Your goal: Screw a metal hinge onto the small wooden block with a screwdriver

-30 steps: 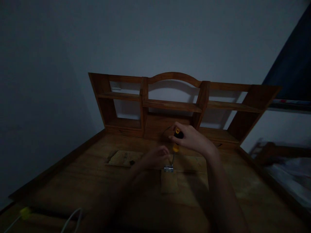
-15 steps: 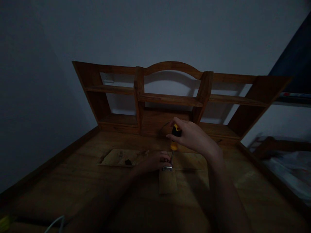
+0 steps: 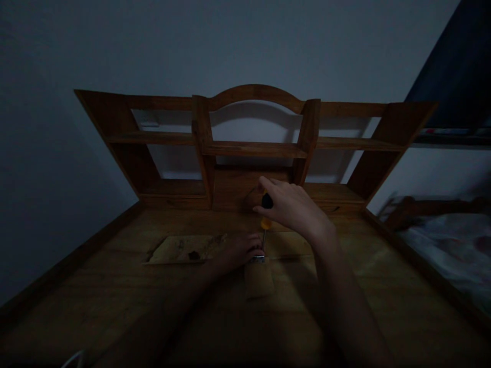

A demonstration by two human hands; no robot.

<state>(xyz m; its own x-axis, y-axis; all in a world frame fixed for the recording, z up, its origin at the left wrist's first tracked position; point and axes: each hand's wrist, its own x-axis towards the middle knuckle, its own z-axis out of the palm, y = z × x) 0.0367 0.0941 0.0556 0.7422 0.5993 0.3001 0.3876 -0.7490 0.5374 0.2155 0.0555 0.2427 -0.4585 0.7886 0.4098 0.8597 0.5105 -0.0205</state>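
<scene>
My right hand (image 3: 289,204) is closed around the yellow-and-black handle of a screwdriver (image 3: 266,223), which stands nearly upright with its shaft pointing down. The shaft reaches a small shiny metal piece (image 3: 259,259) at the far end of a pale wooden block (image 3: 260,283). My left hand (image 3: 243,250) is closed at that metal piece, its fingertips beside the screwdriver's shaft. The tip is too dark and small to make out. Both the block and my hands are over the wooden desktop (image 3: 161,291).
A wooden shelf unit (image 3: 255,149) with an arched top rail stands along the back, against the wall. Left of my hands is a long pale damaged patch (image 3: 184,249) with a dark hole. A white cable (image 3: 73,359) shows at the lower left, and a bed (image 3: 448,240) lies right.
The whole view has shifted, so shelf, block and hands appear further left and slightly higher. Both hands keep about the same hold, with the screwdriver still upright at the metal piece.
</scene>
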